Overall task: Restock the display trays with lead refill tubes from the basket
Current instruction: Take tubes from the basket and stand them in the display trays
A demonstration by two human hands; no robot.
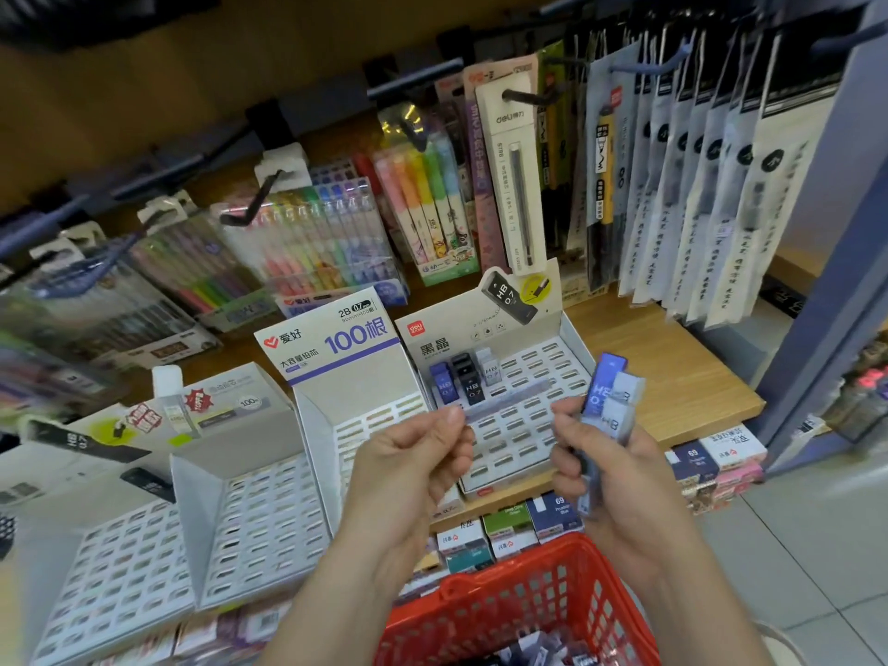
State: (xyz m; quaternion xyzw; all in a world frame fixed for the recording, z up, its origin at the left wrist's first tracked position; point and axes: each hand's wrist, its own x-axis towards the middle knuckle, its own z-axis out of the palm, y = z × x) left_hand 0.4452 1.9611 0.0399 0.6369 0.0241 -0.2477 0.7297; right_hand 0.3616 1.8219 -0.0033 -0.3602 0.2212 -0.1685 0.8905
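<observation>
Head view: lead refill tubes, a handful of flat rectangular plastic cases, one opaque blue and the rest frosted grey, printed HB 0.7. They stand upright in the right hand, whose fingers are curled round them.

Left hand, level with the right and apart from it, pinches one end of a thin translucent strip between thumb and forefinger. The strip runs toward the right hand; it is blurred, material not determinable.

Just beyond both hands: display tray, white card, floor punched with rows of small oblong slots. Seated tubes, blue, black and white, stand upright in its far corner on the left-hand side.

Below the wrists: basket, red plastic lattice, loose tubes inside.

Further left of the left hand: neighbouring trays, same slotted card.

All trays sit on a wooden shelf. Pen packs hang on hooks beyond. Pale tiled floor lies right of the right hand.
</observation>
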